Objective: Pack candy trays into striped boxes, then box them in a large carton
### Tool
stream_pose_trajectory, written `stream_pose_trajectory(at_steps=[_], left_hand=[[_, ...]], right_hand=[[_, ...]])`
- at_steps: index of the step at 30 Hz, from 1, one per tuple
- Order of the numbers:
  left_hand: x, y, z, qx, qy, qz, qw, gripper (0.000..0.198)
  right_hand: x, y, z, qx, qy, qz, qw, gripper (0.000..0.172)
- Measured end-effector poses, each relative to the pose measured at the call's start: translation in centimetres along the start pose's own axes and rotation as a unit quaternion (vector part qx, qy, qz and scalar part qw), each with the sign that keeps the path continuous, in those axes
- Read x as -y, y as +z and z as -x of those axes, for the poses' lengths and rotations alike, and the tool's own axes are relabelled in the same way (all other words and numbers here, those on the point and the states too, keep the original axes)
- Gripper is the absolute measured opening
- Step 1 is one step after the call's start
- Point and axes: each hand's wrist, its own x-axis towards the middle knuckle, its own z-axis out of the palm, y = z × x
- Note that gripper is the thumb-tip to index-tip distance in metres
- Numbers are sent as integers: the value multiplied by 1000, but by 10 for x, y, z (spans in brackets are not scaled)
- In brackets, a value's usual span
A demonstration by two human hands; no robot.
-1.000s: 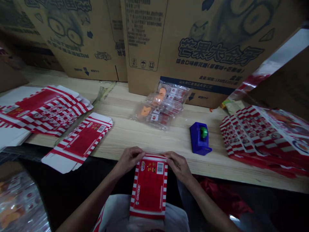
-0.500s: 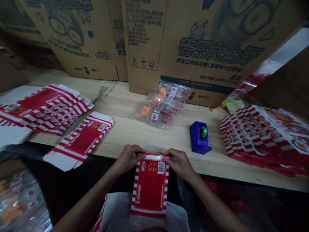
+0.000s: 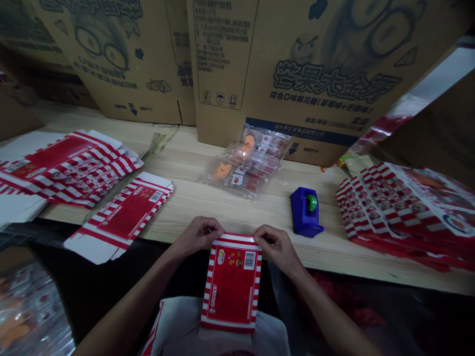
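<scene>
A red-and-white striped box (image 3: 232, 284) is held upright over the lap, just short of the counter (image 3: 230, 207) edge. Its top flap is pinched at the left corner by the left hand (image 3: 198, 237) and at the right corner by the right hand (image 3: 276, 247), both closed on it. The flap could be creased or torn if the corners are pressed unevenly, and the box could slip into the lap since only its top is gripped. Just beyond the right hand stands a blue tape dispenser (image 3: 306, 212), which could be knocked by a careless reach. Ahead of the hands lie clear packets (image 3: 248, 160); flat boxes (image 3: 122, 215) lie left, a stack (image 3: 401, 207) right.
</scene>
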Motion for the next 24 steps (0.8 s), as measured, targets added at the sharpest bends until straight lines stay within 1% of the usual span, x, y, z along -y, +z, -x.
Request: stream_pose_trajectory(at_steps=[3, 6, 8, 10, 13, 16, 18, 20, 21, 22, 23, 24], left_hand=[[4, 6, 11, -46, 56, -81, 994, 20], [15, 16, 19, -96, 108, -132, 981, 16], [23, 22, 22, -130, 116, -140, 975, 15], [29, 28, 24, -163, 115, -143, 970, 14], [32, 35, 25, -186, 112, -136, 967, 15], [31, 41, 25, -187, 83, -88, 975, 14], [31, 45, 25, -186, 47, -9, 981, 15], [31, 48, 24, -182, 7, 89, 979, 18], [31, 49, 23, -179, -14, 133, 975, 20], [32, 49, 22, -178, -34, 168, 969, 23], [32, 48, 21, -176, -54, 193, 964, 26], [32, 48, 19, -174, -72, 211, 959, 28]], right_hand=[[-8, 5, 12, -30, -43, -3, 999, 8], [-18, 14, 22, -69, -69, -2, 995, 5], [-23, 21, 27, -98, -65, -9, 993, 1], [-26, 27, 31, -117, -47, -20, 992, 3], [-30, 31, 32, -125, -16, -38, 991, 4], [-32, 33, 31, -136, -1, -44, 990, 6], [-31, 35, 31, -148, 0, -37, 988, 7], [-29, 34, 32, -133, -7, -24, 991, 7], [-27, 31, 33, -112, -14, -12, 994, 9], [-26, 25, 33, -92, -25, 5, 995, 15], [-25, 16, 34, -85, -36, 28, 995, 22], [-24, 4, 34, -105, -46, 56, 992, 28]])
